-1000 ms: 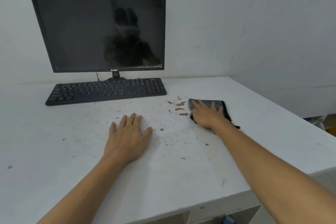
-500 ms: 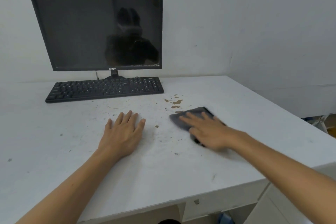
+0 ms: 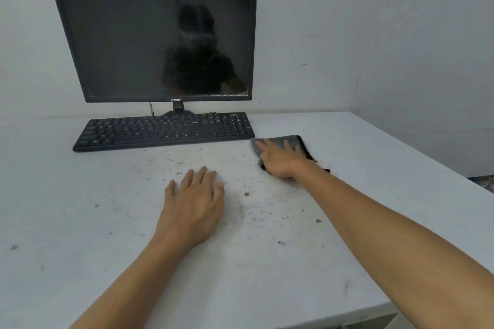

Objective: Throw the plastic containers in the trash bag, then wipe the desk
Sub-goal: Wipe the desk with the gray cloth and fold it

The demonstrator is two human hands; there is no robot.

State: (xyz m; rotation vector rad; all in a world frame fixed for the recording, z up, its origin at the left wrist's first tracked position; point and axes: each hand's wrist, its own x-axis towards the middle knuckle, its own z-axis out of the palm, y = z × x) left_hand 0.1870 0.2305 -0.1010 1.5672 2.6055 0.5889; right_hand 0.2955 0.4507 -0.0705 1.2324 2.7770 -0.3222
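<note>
- Right now your grey cloth (image 3: 280,141) lies flat on the white surface (image 3: 80,222), just beside the right front corner of the keyboard (image 3: 163,131); whether the two touch is hard to tell.
- It is a soft mid-grey with a black strip along its right edge, and a dark bit of it trails out behind your wrist.
- Your right hand (image 3: 280,161) presses down on the cloth, palm down, fingers straight and slightly spread, not curled round it.
- Much of the cloth sits under that hand, so you cannot see its full outline.
- Your left hand (image 3: 193,205) rests flat on the bare surface, palm down, fingers straight and a little apart, holding nothing, well apart from the cloth.
- Small brown and dark specks (image 3: 246,194) are scattered over the surface between and in front of your hands, with faint greyish smudging around them.
- Behind the keyboard stands a black monitor (image 3: 155,37), its screen dark; the reflection in it is only a blurred dark shape.
- Its stand is mostly hidden behind the keyboard.
- At the far right edge of the view, past the surface, something pale and blurred is cut off and cannot be made out.
</note>
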